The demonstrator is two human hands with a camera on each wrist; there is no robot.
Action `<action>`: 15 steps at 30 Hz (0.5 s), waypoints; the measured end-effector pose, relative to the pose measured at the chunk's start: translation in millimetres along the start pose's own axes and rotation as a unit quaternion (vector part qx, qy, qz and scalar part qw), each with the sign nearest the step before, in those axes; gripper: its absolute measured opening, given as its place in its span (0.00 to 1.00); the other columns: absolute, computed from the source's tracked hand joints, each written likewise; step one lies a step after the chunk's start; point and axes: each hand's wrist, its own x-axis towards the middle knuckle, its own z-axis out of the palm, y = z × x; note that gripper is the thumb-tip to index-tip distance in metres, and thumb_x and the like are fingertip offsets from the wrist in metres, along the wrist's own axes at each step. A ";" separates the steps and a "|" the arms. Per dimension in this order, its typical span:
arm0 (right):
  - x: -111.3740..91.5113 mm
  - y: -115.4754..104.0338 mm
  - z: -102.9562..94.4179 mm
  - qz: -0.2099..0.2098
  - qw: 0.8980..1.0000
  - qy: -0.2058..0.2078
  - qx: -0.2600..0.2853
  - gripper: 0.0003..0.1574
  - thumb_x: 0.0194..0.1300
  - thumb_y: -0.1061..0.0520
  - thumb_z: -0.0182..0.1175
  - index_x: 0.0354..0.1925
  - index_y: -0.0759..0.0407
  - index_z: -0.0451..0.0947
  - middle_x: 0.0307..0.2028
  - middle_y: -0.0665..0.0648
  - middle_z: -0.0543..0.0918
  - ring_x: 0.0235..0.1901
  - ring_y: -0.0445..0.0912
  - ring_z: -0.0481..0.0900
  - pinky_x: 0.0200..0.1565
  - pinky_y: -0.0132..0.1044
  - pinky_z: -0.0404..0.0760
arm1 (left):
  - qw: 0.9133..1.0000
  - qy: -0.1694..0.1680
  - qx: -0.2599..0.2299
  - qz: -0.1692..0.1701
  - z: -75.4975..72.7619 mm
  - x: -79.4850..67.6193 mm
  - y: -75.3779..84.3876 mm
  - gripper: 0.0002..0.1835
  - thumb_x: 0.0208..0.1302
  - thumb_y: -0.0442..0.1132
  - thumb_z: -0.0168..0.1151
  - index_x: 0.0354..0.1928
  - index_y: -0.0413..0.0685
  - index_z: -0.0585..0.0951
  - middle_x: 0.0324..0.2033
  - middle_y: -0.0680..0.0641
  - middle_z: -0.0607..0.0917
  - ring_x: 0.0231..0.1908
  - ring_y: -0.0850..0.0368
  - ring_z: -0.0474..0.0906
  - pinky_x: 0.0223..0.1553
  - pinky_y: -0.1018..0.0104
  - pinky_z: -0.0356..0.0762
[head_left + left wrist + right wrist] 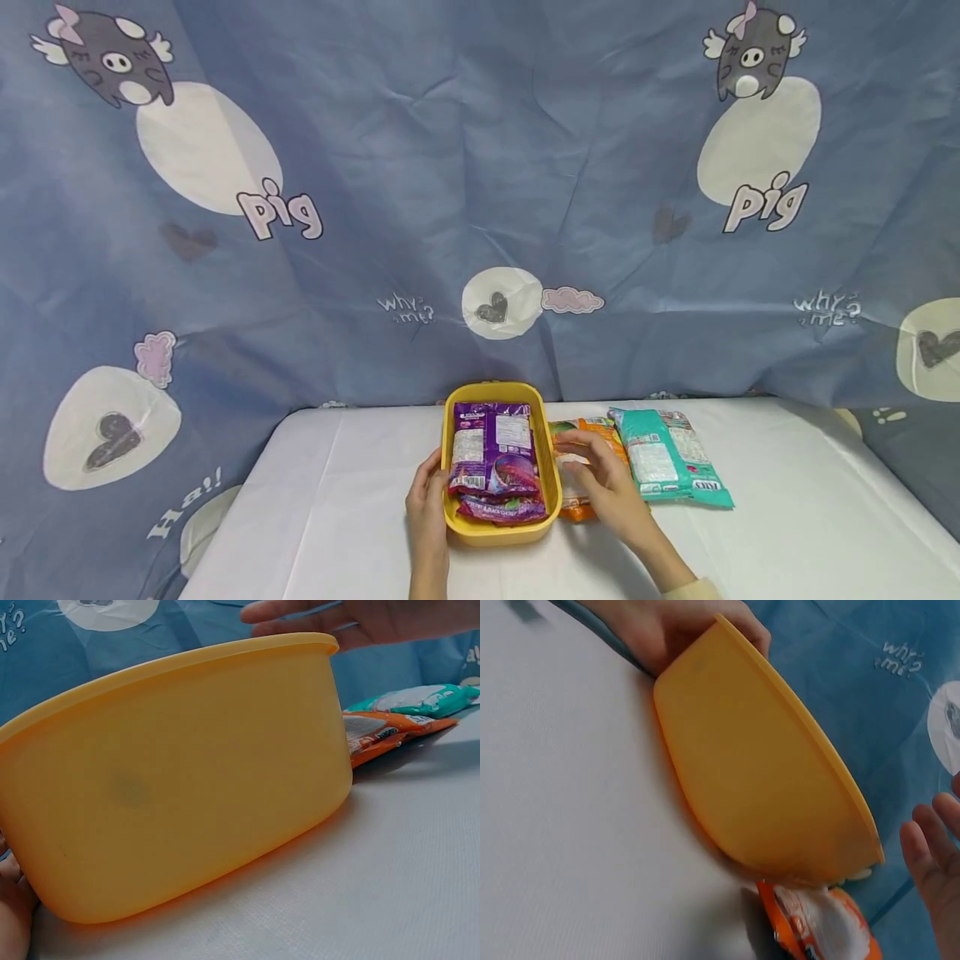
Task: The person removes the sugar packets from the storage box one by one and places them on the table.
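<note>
A yellow plastic bin (465,533) stands on the white table, with purple snack packets (480,450) stacked inside it. My left hand (429,512) rests against the bin's left side, fingers along the wall; part of it is hidden behind the bin in the right wrist view. To the right of the bin, my right hand (607,483) hovers over an orange packet (581,510) with its fingers spread and loosely bent. Nothing shows in its grasp. In the right wrist view, the fingertips (913,840) stand apart from the bin's rim.
A teal packet (660,458) lies to the right of the orange one, close against it. Behind the table (337,508) hangs a blue cloth (360,208) printed with pigs and hearts, meeting the table's far edge just beyond the bin.
</note>
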 end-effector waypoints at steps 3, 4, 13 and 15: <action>1.2 -1.9 4.8 0.004 1.000 -0.016 0.009 0.21 0.70 0.64 0.48 0.60 0.62 0.65 0.60 0.65 0.71 0.61 0.61 0.70 0.57 0.32 0.78 | 1.000 -0.001 0.001 -0.002 -0.9 -2.4 -0.6 0.21 0.68 0.43 0.49 0.61 0.55 0.73 0.63 0.48 0.73 0.63 0.53 0.69 0.65 0.59 0.68; 2.2 -2.8 6.4 0.006 1.000 -0.021 0.009 0.21 0.70 0.63 0.48 0.61 0.61 0.65 0.60 0.64 0.71 0.61 0.61 0.70 0.56 0.33 0.79 | 1.000 -0.004 -0.001 0.000 -1.0 -2.6 -0.5 0.21 0.68 0.43 0.49 0.62 0.55 0.73 0.64 0.48 0.73 0.64 0.53 0.68 0.65 0.59 0.68; 7.9 -2.7 21.6 0.033 0.996 -0.078 -0.007 0.22 0.71 0.63 0.48 0.61 0.50 0.65 0.64 0.63 0.67 0.63 0.61 0.68 0.61 0.38 0.75 | 1.000 -0.011 -0.008 0.007 -1.7 -2.3 0.5 0.20 0.68 0.43 0.49 0.61 0.55 0.73 0.63 0.49 0.73 0.63 0.55 0.69 0.61 0.71 0.72; 8.6 -2.6 24.2 0.025 0.996 -0.080 -0.017 0.23 0.70 0.64 0.48 0.61 0.51 0.66 0.64 0.64 0.67 0.64 0.60 0.68 0.62 0.40 0.73 | 1.000 -0.010 -0.006 0.007 -1.9 -3.2 0.0 0.20 0.68 0.43 0.49 0.61 0.55 0.73 0.63 0.49 0.73 0.63 0.55 0.69 0.61 0.71 0.71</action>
